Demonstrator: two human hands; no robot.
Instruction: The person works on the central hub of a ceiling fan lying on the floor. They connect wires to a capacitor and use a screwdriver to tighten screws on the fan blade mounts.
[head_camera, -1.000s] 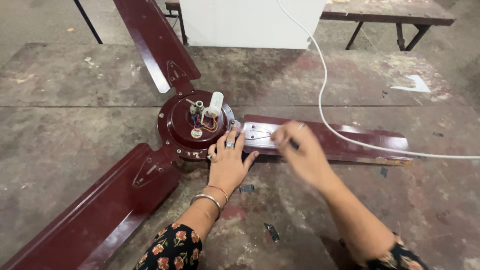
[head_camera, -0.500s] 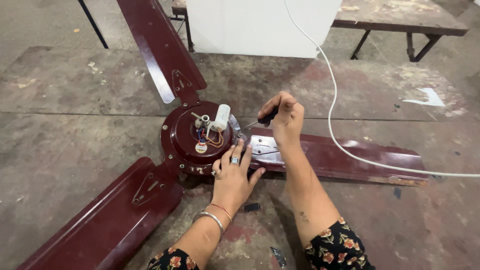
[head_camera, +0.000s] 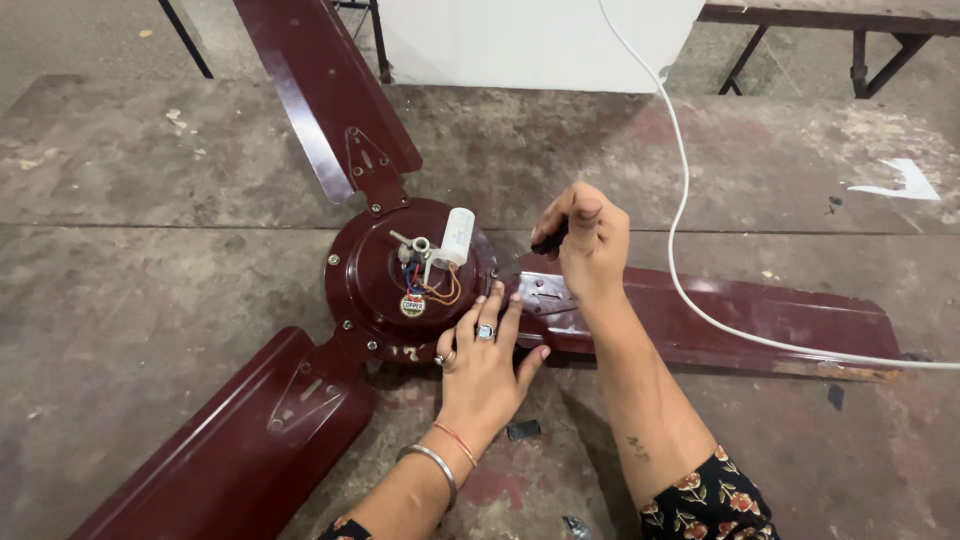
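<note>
A dark red ceiling fan lies flat on the concrete floor, its round motor housing (head_camera: 375, 285) in the middle with a white capacitor (head_camera: 457, 237) and coloured wires on top. My left hand (head_camera: 485, 365) rests flat on the housing's near right edge, fingers spread, by the root of the right blade (head_camera: 740, 315). My right hand (head_camera: 590, 240) grips a black-handled screwdriver (head_camera: 548, 240), its tip pointing down-left at the blade bracket beside the housing.
Two more blades run to the upper left (head_camera: 320, 100) and lower left (head_camera: 230, 450). A white cable (head_camera: 690, 290) crosses the right blade. A white box (head_camera: 530, 40) and a metal bench (head_camera: 850, 20) stand behind. Small dark bits (head_camera: 522, 430) lie on the floor.
My right hand lifted off the right blade and came up to the bracket with the screwdriver gripped. My left hand stayed on the housing edge. The view moved closer.
</note>
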